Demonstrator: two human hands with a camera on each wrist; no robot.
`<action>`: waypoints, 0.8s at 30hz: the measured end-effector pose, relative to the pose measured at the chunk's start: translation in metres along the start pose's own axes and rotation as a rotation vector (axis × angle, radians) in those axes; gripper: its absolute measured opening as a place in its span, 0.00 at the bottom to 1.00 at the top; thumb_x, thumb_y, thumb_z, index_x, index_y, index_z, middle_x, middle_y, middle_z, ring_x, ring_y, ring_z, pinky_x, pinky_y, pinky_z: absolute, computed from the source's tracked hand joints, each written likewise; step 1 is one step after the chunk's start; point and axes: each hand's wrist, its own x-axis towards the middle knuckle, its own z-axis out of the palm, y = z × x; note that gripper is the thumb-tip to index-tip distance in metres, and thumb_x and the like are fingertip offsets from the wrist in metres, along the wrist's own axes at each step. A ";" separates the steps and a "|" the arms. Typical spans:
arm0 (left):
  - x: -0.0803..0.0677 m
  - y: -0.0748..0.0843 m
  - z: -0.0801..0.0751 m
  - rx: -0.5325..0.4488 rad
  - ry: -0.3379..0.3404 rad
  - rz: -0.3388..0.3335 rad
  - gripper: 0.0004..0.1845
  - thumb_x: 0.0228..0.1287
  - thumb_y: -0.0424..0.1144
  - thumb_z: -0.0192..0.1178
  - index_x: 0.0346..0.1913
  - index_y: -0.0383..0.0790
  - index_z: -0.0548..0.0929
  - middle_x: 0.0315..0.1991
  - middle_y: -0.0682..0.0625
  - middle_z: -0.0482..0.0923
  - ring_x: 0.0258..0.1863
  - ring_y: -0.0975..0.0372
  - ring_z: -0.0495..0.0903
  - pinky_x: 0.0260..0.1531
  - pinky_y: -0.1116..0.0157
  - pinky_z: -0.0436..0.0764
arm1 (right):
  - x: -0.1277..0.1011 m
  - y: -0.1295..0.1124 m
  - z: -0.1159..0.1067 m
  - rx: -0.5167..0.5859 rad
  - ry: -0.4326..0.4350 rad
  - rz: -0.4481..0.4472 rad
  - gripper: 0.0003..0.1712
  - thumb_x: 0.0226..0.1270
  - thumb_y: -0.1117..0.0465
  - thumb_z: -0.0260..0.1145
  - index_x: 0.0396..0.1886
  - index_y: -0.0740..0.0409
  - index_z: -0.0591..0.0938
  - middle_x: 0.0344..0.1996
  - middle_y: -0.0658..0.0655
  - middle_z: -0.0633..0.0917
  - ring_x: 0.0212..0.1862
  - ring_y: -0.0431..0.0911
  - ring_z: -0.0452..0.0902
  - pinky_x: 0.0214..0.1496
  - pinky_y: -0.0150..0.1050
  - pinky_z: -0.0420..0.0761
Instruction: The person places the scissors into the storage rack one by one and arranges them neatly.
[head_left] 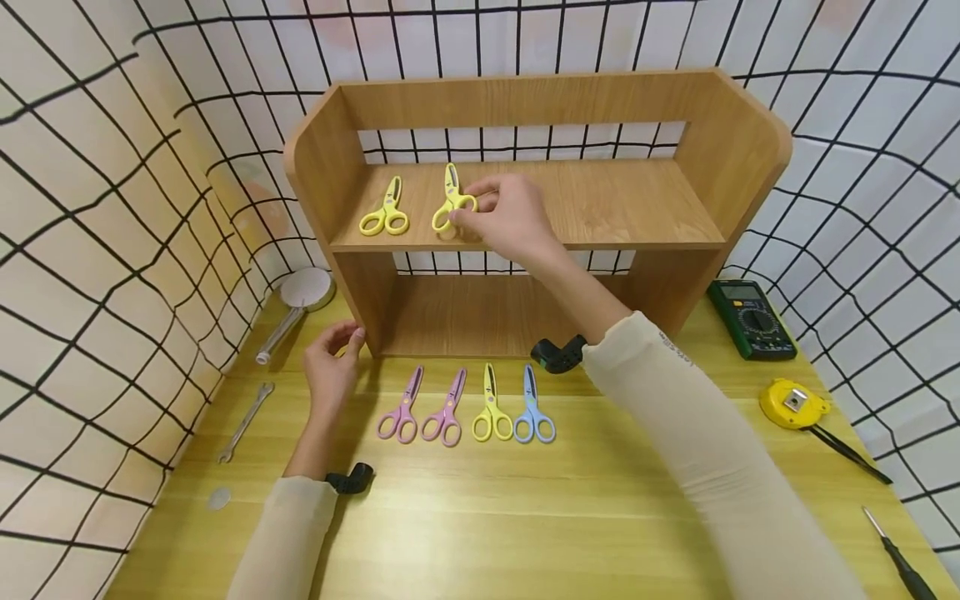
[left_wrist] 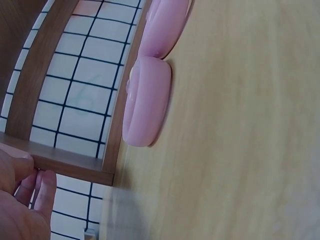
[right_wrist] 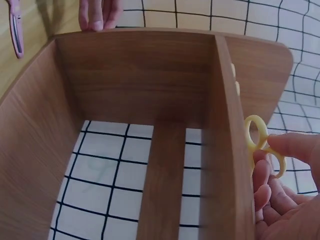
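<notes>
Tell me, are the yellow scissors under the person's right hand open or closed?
Closed: the yellow scissors lie flat on the shelf, blades together, right hand pinching their handle loops.

Bright even light, soft shadows, bowed edges, blurry wrist views

Your right hand [head_left: 510, 218] is raised and stretched forward on a long, straight forearm in a pale sleeve, thumb and fingertips [right_wrist: 292, 145] pinched together in a light grip. Your left hand [head_left: 332, 367] lies low near the tabletop's left edge, fingers loosely curled.
</notes>
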 end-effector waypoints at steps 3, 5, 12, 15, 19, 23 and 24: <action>0.000 0.000 -0.001 -0.007 0.000 -0.001 0.10 0.70 0.40 0.68 0.49 0.40 0.89 0.45 0.44 0.90 0.46 0.61 0.87 0.43 0.73 0.81 | 0.007 0.000 0.009 0.033 -0.025 -0.008 0.22 0.67 0.58 0.75 0.57 0.61 0.83 0.35 0.54 0.92 0.34 0.42 0.89 0.32 0.30 0.81; 0.000 0.000 -0.001 -0.010 -0.002 -0.001 0.11 0.70 0.39 0.68 0.50 0.39 0.89 0.45 0.43 0.90 0.47 0.58 0.87 0.43 0.73 0.81 | 0.009 0.000 0.014 0.021 -0.041 -0.017 0.21 0.68 0.57 0.74 0.56 0.61 0.84 0.36 0.55 0.91 0.35 0.43 0.89 0.33 0.31 0.81; 0.000 0.001 0.000 -0.014 -0.004 -0.004 0.11 0.70 0.40 0.68 0.50 0.38 0.89 0.46 0.42 0.90 0.48 0.55 0.87 0.42 0.75 0.81 | 0.010 -0.001 0.019 -0.255 -0.043 -0.066 0.22 0.66 0.48 0.74 0.53 0.57 0.86 0.43 0.51 0.86 0.46 0.43 0.79 0.44 0.36 0.77; 0.000 0.003 0.001 -0.011 -0.006 0.001 0.11 0.70 0.41 0.69 0.50 0.40 0.89 0.45 0.44 0.90 0.47 0.61 0.87 0.42 0.74 0.81 | 0.009 0.000 0.016 -0.268 -0.054 -0.079 0.25 0.65 0.48 0.74 0.55 0.59 0.85 0.48 0.53 0.85 0.51 0.45 0.79 0.52 0.40 0.79; 0.001 0.002 0.001 -0.006 -0.017 -0.003 0.12 0.70 0.43 0.69 0.50 0.41 0.89 0.45 0.45 0.90 0.45 0.65 0.86 0.42 0.75 0.81 | 0.001 0.002 0.007 -0.182 -0.070 -0.089 0.28 0.67 0.50 0.73 0.61 0.60 0.81 0.56 0.56 0.83 0.56 0.47 0.79 0.59 0.41 0.80; 0.001 0.002 -0.003 0.000 -0.042 -0.018 0.12 0.69 0.44 0.69 0.50 0.42 0.89 0.45 0.46 0.90 0.45 0.66 0.86 0.44 0.75 0.80 | -0.021 0.006 -0.005 -0.121 -0.067 -0.125 0.27 0.69 0.52 0.72 0.62 0.59 0.80 0.55 0.57 0.82 0.50 0.48 0.79 0.52 0.40 0.80; 0.001 0.003 -0.004 0.000 -0.051 -0.023 0.13 0.69 0.44 0.69 0.51 0.42 0.89 0.46 0.46 0.90 0.45 0.66 0.86 0.45 0.75 0.80 | -0.028 0.008 -0.008 -0.121 -0.067 -0.134 0.26 0.69 0.52 0.72 0.62 0.59 0.80 0.54 0.57 0.82 0.48 0.47 0.78 0.50 0.40 0.79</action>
